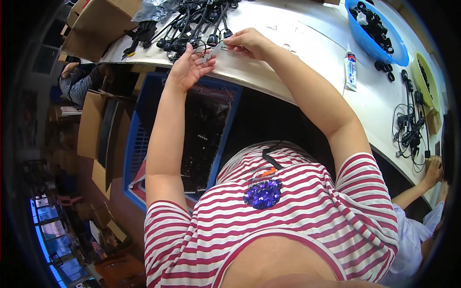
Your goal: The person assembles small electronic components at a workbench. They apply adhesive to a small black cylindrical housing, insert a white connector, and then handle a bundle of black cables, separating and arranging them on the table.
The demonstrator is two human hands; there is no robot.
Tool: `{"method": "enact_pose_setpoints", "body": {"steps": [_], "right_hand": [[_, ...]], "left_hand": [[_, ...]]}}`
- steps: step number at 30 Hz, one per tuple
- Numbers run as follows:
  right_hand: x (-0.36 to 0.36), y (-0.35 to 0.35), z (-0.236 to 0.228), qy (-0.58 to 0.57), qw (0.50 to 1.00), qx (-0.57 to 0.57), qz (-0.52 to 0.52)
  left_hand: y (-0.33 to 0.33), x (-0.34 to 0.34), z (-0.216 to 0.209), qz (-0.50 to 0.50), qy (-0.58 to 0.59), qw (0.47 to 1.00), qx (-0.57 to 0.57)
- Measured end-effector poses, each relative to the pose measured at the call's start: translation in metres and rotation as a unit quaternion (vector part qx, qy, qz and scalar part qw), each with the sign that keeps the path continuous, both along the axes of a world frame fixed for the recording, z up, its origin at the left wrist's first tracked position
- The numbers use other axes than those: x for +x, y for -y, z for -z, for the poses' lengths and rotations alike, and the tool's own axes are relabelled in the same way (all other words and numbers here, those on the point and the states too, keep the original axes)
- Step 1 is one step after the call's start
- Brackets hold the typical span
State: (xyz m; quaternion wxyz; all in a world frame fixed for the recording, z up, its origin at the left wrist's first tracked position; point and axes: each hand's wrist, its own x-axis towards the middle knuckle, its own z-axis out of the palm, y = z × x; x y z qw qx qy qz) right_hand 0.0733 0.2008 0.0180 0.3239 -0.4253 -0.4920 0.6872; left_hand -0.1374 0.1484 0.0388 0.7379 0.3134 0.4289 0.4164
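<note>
A small, flat, silvery-grey piece with a notched edge [209, 56] is held over the table's front edge. My right hand [247, 43] pinches its upper end between thumb and fingers. Its lower end reaches the fingers of my left hand [186, 71], which is turned palm up with the fingers apart; whether they touch it I cannot tell. Just beyond my left hand lies a pile of black cables with thick round ends [192, 29]. A thin black wire from that pile runs close to my left fingertips.
Beneath the white table [307, 57] stands a blue crate [229, 113] with dark parts. To the right are a glue tube [351, 72], a blue basin [399, 54] of black rings, a yellow-green basin [427, 79] and coiled black cables [410, 127]. A co-worker's hand [433, 170] rests far right.
</note>
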Motion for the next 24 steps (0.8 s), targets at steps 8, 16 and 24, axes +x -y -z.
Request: {"method": "enact_pose_setpoints", "body": {"steps": [8,16,24], "right_hand": [[0.000,0.007,-0.005,0.018,0.998,0.061,-0.003],[-0.005,0.008,-0.004,0.059,0.981,0.177,0.045],[-0.004,0.011,-0.007,0.313,0.870,0.374,0.073]], "left_hand": [[0.009,-0.005,0.013,-0.054,-0.077,0.993,0.072],[0.002,0.007,0.004,-0.111,-0.155,0.974,0.122],[0.001,0.013,0.008,-0.129,-0.173,0.971,0.104]]}}
